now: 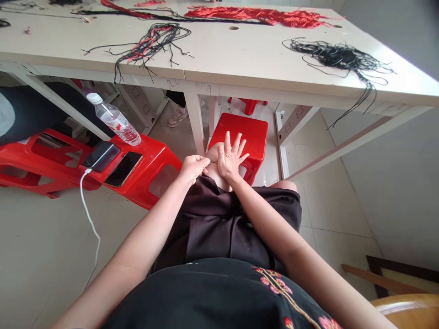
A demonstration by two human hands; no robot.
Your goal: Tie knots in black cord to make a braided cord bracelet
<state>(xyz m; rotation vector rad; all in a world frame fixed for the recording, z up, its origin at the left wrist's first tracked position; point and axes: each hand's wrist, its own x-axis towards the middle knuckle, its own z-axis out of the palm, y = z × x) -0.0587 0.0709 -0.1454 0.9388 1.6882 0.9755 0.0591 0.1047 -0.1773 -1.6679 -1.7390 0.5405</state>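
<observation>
My left hand [194,168] is closed in a pinch on a thin black cord [213,161] just above my bare knee. Only a short stretch of that cord shows, running across to my right hand [232,158]. The right hand lies over the leg with its fingers spread wide, its heel against the skin beside the cord. Whether the cord continues under that palm is hidden. Beyond both hands is a red plastic stool [245,130], partly under the table.
On the white table [212,59] lie a black-and-red cord bundle [152,42], a tangled black bundle [338,57] and a long red bundle [264,16]. At left, a red stool [151,148] bears a water bottle [115,118], a phone [124,168] and a cabled black device [101,155]. A person sits nearby.
</observation>
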